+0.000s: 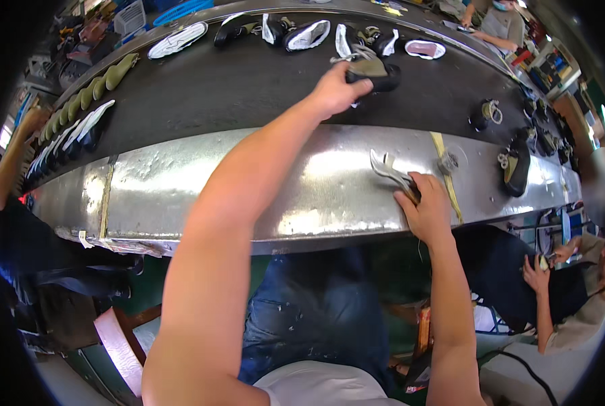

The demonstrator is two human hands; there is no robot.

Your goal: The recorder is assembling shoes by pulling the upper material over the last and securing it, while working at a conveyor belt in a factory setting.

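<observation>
My left hand (339, 90) reaches far across the black belt and is closed on a shoe (377, 73) with an olive upper, grey laces and a black sole edge. Behind that shoe stand more shoes in a row, among them an olive and black one (366, 35) beside a white-lined one (309, 35). My right hand (427, 206) rests over the metal ledge (207, 179), its fingers wrapped round the handle of a steel pincer-like tool (388, 168). The curved metal head of this tool points to the far left.
A tape roll (449, 160) lies right of the tool, by a yellow strip (453, 193). Olive shoe lasts (86, 95) and white-lined shoes (89, 125) line the left. A dark shoe (517, 167) sits on the ledge's right. Co-workers (573, 291) are on both sides.
</observation>
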